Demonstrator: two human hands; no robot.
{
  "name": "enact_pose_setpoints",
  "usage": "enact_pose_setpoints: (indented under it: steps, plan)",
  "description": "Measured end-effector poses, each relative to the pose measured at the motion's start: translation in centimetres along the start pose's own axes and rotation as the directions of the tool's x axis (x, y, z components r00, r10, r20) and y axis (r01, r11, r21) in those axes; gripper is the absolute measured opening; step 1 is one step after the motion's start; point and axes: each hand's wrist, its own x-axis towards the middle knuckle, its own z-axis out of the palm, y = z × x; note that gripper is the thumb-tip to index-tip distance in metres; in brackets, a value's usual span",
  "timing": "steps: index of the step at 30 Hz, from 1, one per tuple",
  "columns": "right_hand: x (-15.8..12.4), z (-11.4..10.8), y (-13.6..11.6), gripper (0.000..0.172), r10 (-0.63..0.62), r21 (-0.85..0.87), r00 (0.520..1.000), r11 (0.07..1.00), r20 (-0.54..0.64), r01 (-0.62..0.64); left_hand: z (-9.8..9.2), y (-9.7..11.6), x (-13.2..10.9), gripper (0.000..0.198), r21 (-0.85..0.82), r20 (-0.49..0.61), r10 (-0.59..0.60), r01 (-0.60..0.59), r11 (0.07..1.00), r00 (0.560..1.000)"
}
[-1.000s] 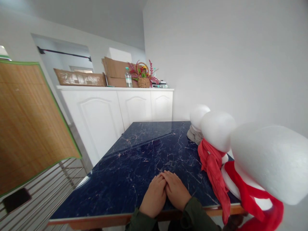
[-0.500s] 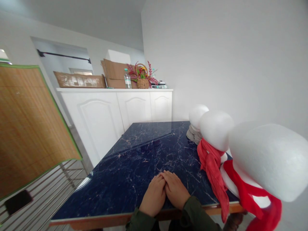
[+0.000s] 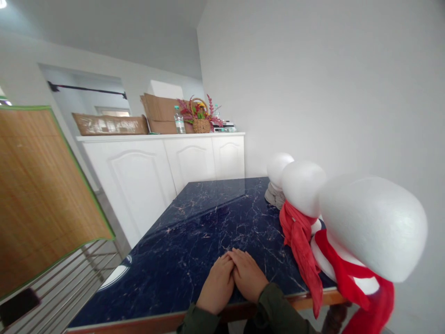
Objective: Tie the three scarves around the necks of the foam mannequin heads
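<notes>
My left hand (image 3: 216, 286) and my right hand (image 3: 247, 277) lie flat, palms down, side by side and touching on the dark blue marble table (image 3: 194, 232) near its front edge. Neither holds anything. To the right, three white foam heads stand in a row along the table's right side. The nearest foam head (image 3: 371, 227) wears a red scarf (image 3: 361, 287). Around the neck of the middle foam head (image 3: 303, 188) hangs another red scarf (image 3: 301, 243). The far foam head (image 3: 278, 167) sits over a grey cloth (image 3: 274, 197).
A white cabinet (image 3: 160, 162) stands beyond the table, carrying cardboard boxes (image 3: 156, 113), a water bottle (image 3: 179, 119) and a flower basket (image 3: 200, 116). A bamboo mat (image 3: 38, 195) hangs over a metal rack (image 3: 62, 283) at the left. A white wall runs along the right.
My view has tilted slightly down and right, so everything sits a little further left in the frame. Both hands stay still on the table.
</notes>
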Motion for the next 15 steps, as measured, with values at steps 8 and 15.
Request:
enact_pose_setpoints:
  steps: [8, 15]
  plan:
    - [-3.9, -1.4, -0.1, 0.043, -0.068, 0.157, 0.954, 0.981, -0.293, 0.118, 0.8, -1.2, -0.6, 0.037, 0.087, -0.045, -0.016, 0.02, 0.996, 0.999]
    - [-17.1, -9.9, 8.6, 0.009, 0.081, 0.066, 0.177, 0.994, -0.981, -0.089, 1.4, 3.6, -0.7, 0.031, -0.046, -0.065, 0.186, -0.189, 0.981, 0.981]
